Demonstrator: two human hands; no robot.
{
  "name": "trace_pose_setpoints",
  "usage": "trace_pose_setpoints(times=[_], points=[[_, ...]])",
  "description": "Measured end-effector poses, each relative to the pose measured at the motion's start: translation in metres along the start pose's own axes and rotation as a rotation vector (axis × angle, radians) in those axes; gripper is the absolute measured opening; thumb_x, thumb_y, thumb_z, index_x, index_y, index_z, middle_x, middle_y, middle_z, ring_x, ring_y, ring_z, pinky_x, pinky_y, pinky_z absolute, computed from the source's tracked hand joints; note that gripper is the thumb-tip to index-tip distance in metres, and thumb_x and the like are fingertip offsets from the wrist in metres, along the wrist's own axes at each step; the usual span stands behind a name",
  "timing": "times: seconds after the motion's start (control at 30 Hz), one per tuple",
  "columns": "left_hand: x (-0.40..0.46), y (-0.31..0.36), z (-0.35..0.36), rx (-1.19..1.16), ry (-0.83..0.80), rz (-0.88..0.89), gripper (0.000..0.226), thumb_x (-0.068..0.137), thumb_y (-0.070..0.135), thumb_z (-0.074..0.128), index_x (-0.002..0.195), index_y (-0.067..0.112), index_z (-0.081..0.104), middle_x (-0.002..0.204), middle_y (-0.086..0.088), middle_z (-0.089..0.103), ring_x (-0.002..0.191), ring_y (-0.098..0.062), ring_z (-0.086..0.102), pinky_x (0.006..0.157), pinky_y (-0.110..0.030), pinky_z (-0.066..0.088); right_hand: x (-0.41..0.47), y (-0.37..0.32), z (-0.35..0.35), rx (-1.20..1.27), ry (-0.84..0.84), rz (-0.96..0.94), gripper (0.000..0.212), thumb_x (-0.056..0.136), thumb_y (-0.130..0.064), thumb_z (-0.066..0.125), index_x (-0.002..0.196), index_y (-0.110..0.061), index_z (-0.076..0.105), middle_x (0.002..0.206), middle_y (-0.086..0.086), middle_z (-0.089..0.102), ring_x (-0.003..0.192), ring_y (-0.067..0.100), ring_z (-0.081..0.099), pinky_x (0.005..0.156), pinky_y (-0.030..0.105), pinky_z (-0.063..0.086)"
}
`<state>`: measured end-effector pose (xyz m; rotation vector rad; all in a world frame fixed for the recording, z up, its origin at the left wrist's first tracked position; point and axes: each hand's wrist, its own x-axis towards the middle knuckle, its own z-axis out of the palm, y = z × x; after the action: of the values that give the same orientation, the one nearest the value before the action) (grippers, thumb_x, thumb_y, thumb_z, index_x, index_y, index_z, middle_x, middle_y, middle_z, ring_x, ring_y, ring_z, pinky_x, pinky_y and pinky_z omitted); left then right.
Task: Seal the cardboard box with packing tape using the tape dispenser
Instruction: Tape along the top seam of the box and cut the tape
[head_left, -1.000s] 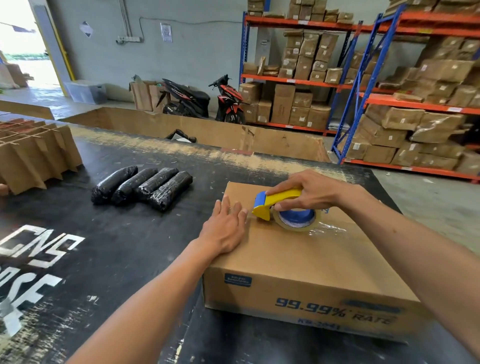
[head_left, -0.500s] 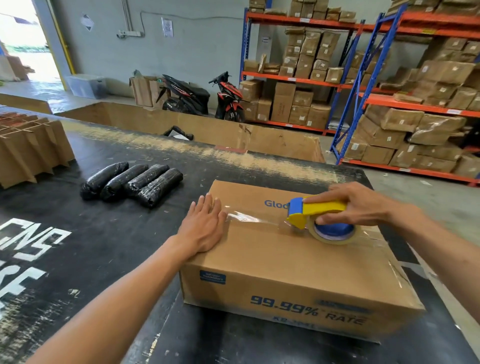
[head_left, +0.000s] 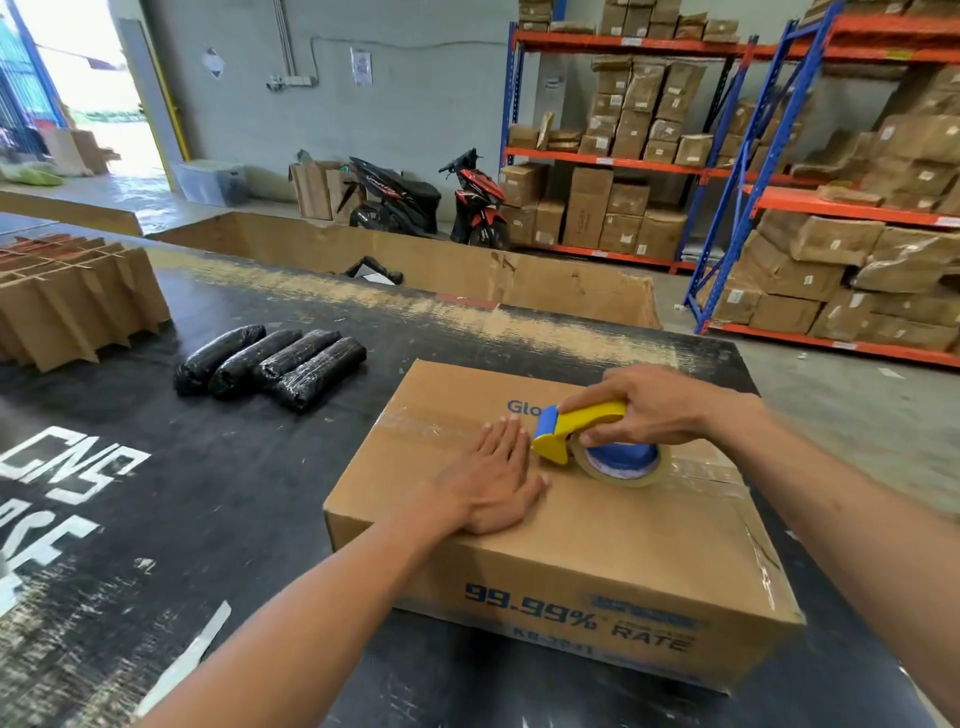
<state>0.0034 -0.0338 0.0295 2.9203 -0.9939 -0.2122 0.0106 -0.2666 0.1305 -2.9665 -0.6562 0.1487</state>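
Note:
A closed brown cardboard box (head_left: 597, 540) with blue print lies on the black table. A strip of clear tape (head_left: 415, 423) runs across its top along the seam. My right hand (head_left: 644, 410) grips the yellow and blue tape dispenser (head_left: 587, 439), whose tape roll rests on the box top near the middle-right. My left hand (head_left: 493, 483) lies flat on the lid, fingers spread, its fingertips just left of the dispenser's nose.
Several black wrapped rolls (head_left: 270, 366) lie left of the box. A cardboard divider stack (head_left: 78, 301) stands at the far left. A large open carton (head_left: 467, 275) sits beyond the table (head_left: 156, 493). Shelves (head_left: 779, 208) of boxes and two scooters (head_left: 426, 200) fill the background.
The dispenser first travelled right across the lid, laying tape. My left hand has since slid from the box's left edge toward the centre, up to the dispenser.

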Motion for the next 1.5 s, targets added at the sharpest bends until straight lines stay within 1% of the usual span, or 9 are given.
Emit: trace_pose_setpoints(times=[0.17,0.3,0.53,0.67,0.83,0.93,1.13,1.33,1.5], points=[[0.0,-0.002,0.001,-0.019,0.0,0.009,0.076,0.1,0.058,0.008,0.154,0.006,-0.01,0.162,-0.013,-0.014,0.149,-0.02,-0.015,0.123,-0.038,-0.006,0.008,-0.004,-0.004,0.034,-0.077,-0.004,0.053,0.083,-0.073,0.058,0.133,-0.056,0.054,0.092,-0.029,0.048,0.086,0.003,0.049,0.069,0.022,0.032],[0.002,-0.003,0.003,0.01,0.008,-0.002,0.077,0.099,0.058,0.008,0.154,0.006,-0.008,0.163,-0.013,-0.013,0.15,-0.019,-0.015,0.122,-0.036,-0.007,0.004,0.001,-0.008,0.101,-0.044,-0.006,0.05,0.081,-0.077,0.058,0.128,-0.059,0.058,0.114,-0.019,0.061,0.088,0.005,0.054,0.068,0.023,0.035],[0.002,-0.008,0.005,0.012,0.012,0.009,0.079,0.097,0.063,0.008,0.155,0.011,-0.008,0.163,-0.007,-0.015,0.149,-0.015,-0.017,0.122,-0.033,-0.008,-0.029,0.026,-0.018,0.09,-0.051,-0.004,0.05,0.08,-0.075,0.058,0.128,-0.059,0.058,0.091,-0.031,0.053,0.084,0.005,0.054,0.07,0.029,0.041],[0.001,-0.008,0.003,0.001,0.012,0.016,0.079,0.097,0.063,0.008,0.155,0.011,-0.009,0.163,-0.006,-0.016,0.148,-0.014,-0.017,0.12,-0.03,-0.01,-0.077,0.066,-0.017,0.198,-0.002,0.069,0.049,0.078,-0.061,0.071,0.126,-0.059,0.059,0.09,-0.029,0.055,0.085,-0.014,0.052,0.067,0.02,0.033],[-0.002,-0.007,0.001,-0.005,0.009,0.043,0.079,0.098,0.063,0.009,0.155,0.012,-0.009,0.163,-0.005,-0.017,0.148,-0.013,-0.018,0.119,-0.028,-0.012,-0.089,0.078,-0.016,0.185,0.002,0.054,0.057,0.075,-0.063,0.07,0.13,-0.061,0.052,0.089,-0.012,0.057,0.082,0.001,0.052,0.068,0.023,0.036],[0.0,0.0,-0.002,0.046,0.027,-0.017,0.087,0.093,0.07,0.007,0.155,0.01,-0.009,0.163,-0.01,-0.015,0.149,-0.019,-0.015,0.122,-0.036,-0.009,-0.088,0.079,-0.012,0.203,-0.012,0.049,0.053,0.078,-0.061,0.069,0.128,-0.064,0.051,0.093,-0.01,0.056,0.084,0.007,0.053,0.072,0.026,0.039],[0.023,0.064,0.001,-0.056,0.029,0.035,0.116,0.075,0.092,0.01,0.153,0.01,-0.015,0.16,-0.013,-0.022,0.148,-0.024,-0.021,0.122,-0.046,-0.007,-0.082,0.074,-0.008,0.171,-0.024,0.071,0.046,0.084,-0.062,0.065,0.127,-0.066,0.05,0.099,-0.014,0.054,0.089,0.007,0.053,0.071,0.026,0.035],[0.028,0.049,0.004,-0.06,-0.003,0.074,0.114,0.075,0.092,0.011,0.154,0.014,-0.015,0.162,-0.005,-0.02,0.148,-0.014,-0.019,0.123,-0.041,-0.005,-0.085,0.072,-0.004,0.17,0.044,0.058,0.058,0.071,-0.086,0.055,0.127,-0.069,0.05,0.093,-0.01,0.056,0.084,0.01,0.054,0.071,0.032,0.04],[0.026,0.04,0.003,-0.061,-0.016,0.085,0.111,0.076,0.09,0.013,0.154,0.017,-0.015,0.163,-0.001,-0.017,0.149,-0.012,-0.016,0.123,-0.039,-0.004,-0.093,0.069,-0.006,0.152,0.037,0.067,0.059,0.074,-0.082,0.056,0.129,-0.063,0.054,0.091,-0.012,0.055,0.083,0.008,0.052,0.07,0.03,0.037]])
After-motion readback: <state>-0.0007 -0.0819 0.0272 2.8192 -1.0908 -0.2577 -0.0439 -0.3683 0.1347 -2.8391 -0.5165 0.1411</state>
